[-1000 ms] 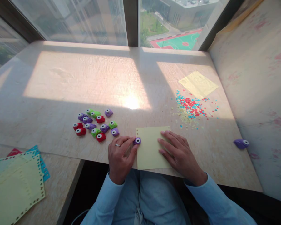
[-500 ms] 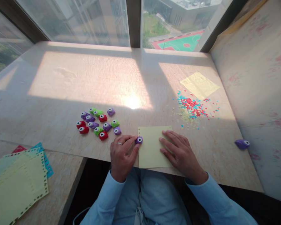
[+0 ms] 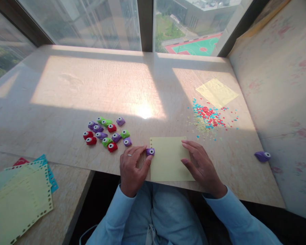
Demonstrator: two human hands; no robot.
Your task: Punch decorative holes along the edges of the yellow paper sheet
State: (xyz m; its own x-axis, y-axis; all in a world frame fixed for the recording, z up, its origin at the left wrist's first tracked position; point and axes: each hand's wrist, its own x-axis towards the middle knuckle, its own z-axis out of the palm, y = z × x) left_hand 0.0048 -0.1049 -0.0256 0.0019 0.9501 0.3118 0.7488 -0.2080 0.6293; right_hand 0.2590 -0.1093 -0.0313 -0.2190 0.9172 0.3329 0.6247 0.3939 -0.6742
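A pale yellow sheet of paper [image 3: 168, 160] lies flat at the table's front edge, with a few small punched holes at its top left corner. At its left edge sits a small purple craft punch [image 3: 150, 151] with a star on its round white button. My left hand [image 3: 134, 166] pinches this punch between thumb and forefinger; a ring is on one finger. Over the sheet's right edge, my right hand [image 3: 202, 166] is open, its thumb and fingers apart and holding nothing.
Several purple, green and red punches [image 3: 112, 147] are grouped to the left. Red, blue and yellow paper bits [image 3: 209, 115] are scattered at the right by a folded yellow sheet [image 3: 216, 92]. Another purple punch [image 3: 262, 156] lies far right. Punched sheets [image 3: 20, 200] are stacked lower left.
My right hand has slid right across the paper, and its fingers have spread from the thumb. The left fingers have shifted slightly off the top of the punch, which has turned a little.
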